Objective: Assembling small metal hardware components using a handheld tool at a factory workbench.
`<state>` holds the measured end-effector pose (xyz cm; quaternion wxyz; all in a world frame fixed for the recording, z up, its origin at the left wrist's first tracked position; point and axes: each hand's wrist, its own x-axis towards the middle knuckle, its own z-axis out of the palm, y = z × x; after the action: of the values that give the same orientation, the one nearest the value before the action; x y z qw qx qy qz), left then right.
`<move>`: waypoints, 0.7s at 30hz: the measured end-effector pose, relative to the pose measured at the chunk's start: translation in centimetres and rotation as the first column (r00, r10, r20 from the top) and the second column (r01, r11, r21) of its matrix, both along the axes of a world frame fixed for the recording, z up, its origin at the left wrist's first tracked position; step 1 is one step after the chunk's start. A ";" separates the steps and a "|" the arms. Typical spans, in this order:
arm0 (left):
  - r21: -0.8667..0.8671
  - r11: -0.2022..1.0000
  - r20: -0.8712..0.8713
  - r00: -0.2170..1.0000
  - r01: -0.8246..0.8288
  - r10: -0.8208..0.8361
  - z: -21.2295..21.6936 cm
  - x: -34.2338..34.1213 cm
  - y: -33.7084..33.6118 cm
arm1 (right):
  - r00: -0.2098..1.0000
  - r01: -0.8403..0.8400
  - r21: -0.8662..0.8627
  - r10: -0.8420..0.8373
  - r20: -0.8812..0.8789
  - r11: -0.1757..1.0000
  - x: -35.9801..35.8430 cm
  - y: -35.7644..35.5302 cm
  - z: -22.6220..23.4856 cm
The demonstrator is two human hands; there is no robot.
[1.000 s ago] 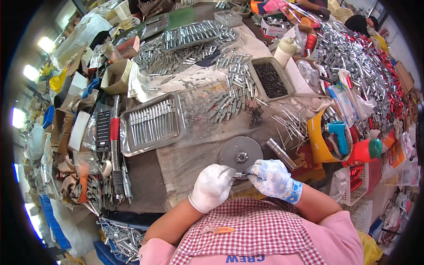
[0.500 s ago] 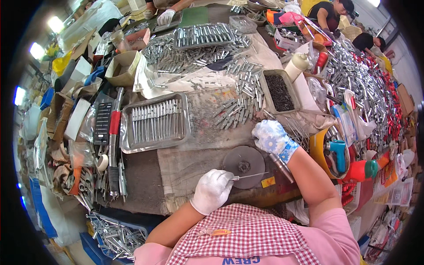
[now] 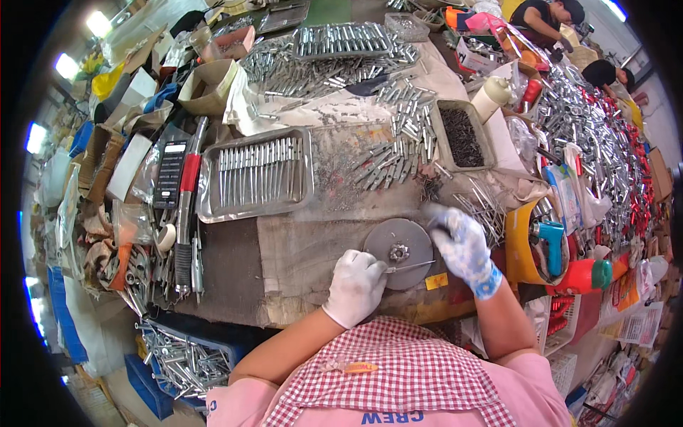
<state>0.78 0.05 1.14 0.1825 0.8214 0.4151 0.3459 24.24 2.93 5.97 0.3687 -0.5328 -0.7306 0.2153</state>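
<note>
My left hand (image 3: 356, 288), in a white glove, pinches a thin metal rod (image 3: 416, 266) by its thicker silver end. The rod points right, across the front part of a round grey metal disc (image 3: 415, 237) with a hub in its middle. To the right of the disc is my right hand (image 3: 462, 245), in a blue-flowered white glove, its fingers smeared by motion. Whether it holds anything does not show. Beyond it stands a tray of small dark pins (image 3: 464, 135). Loose silver metal parts (image 3: 391, 162) lie left of that tray.
At the left a metal tray (image 3: 206, 192) holds a row of silver parts with thin rods. A phone (image 3: 171, 174) and a red-and-black bar tool (image 3: 186, 192) lie beside it. At the right, a yellow holder (image 3: 518, 242) contains a teal tool (image 3: 551, 245). A co-worker (image 3: 541, 21) sits far right.
My right hand has pulled back toward me and slightly right from near the pin tray. My left hand still holds the rod over the disc. The whole view has shifted slightly.
</note>
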 end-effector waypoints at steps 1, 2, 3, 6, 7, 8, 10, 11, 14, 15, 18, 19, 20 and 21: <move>0.001 1.000 -0.011 1.000 0.011 -0.011 -0.1 0.3 0.0 | 0.975 -0.030 -0.130 0.000 -0.220 0.991 -0.3 -2.0 -1.4; 0.002 1.000 -0.026 1.000 0.015 -0.015 -0.3 0.4 0.1 | 0.902 -0.094 -0.246 -0.022 -0.432 0.965 -1.1 -3.2 -2.4; 0.005 1.000 -0.009 1.000 0.007 -0.007 -0.3 0.3 0.1 | 0.964 -0.138 -0.147 0.099 -0.248 0.979 -1.3 -3.8 -2.8; -0.055 0.998 -0.004 1.000 0.027 -0.027 0.0 0.3 0.2 | 0.990 -0.136 -0.004 0.136 -0.026 0.991 -2.5 -5.0 -4.5; -0.058 0.998 -0.004 1.000 0.026 -0.026 0.0 0.2 0.2 | 0.990 -0.133 0.040 0.130 0.060 0.990 -2.8 -5.0 -4.5; -0.060 0.998 -0.001 1.000 0.029 -0.029 -0.1 0.2 0.2 | 0.982 -0.133 0.085 0.120 0.145 0.987 -3.1 -5.0 -4.5; -0.065 0.997 0.002 1.000 0.031 -0.031 -0.2 0.1 0.2 | 0.967 -0.160 0.104 0.135 0.215 0.982 -3.7 -4.2 -4.3; -0.066 0.997 -0.007 1.000 0.028 -0.029 -0.2 0.1 0.2 | 0.948 -0.187 0.124 0.146 0.284 0.974 -3.9 -3.9 -4.2; -0.076 0.997 -0.010 1.000 0.019 -0.020 -0.2 0.2 0.1 | 0.913 -0.232 0.132 0.169 0.371 0.964 -3.8 -3.9 -3.8; -0.082 0.997 -0.005 1.000 0.013 -0.014 -0.2 0.2 0.1 | 0.913 -0.232 0.130 0.170 0.371 0.964 -3.8 -3.9 -3.8; -0.088 0.996 -0.004 1.000 0.025 -0.025 -0.2 0.3 0.3 | 0.896 -0.231 0.129 0.159 0.414 0.964 -4.0 -3.6 -3.1; -0.091 0.995 -0.004 1.000 0.029 -0.029 -0.2 0.3 0.4 | 0.856 -0.230 0.004 0.200 0.477 0.973 -4.4 -3.3 -2.2; -0.089 0.995 -0.009 0.999 0.038 -0.039 -0.3 0.4 0.5 | 0.811 -0.212 -0.121 0.243 0.533 0.970 -4.9 -3.0 -1.6; -0.086 0.995 -0.015 0.999 0.047 -0.048 -0.4 0.4 0.4 | 0.771 -0.196 -0.152 0.248 0.586 0.969 -5.2 -2.5 -1.4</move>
<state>1.18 0.46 0.78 0.2221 0.8255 0.4114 0.3162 19.04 0.43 4.61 0.0677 -0.4981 -0.8578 0.1071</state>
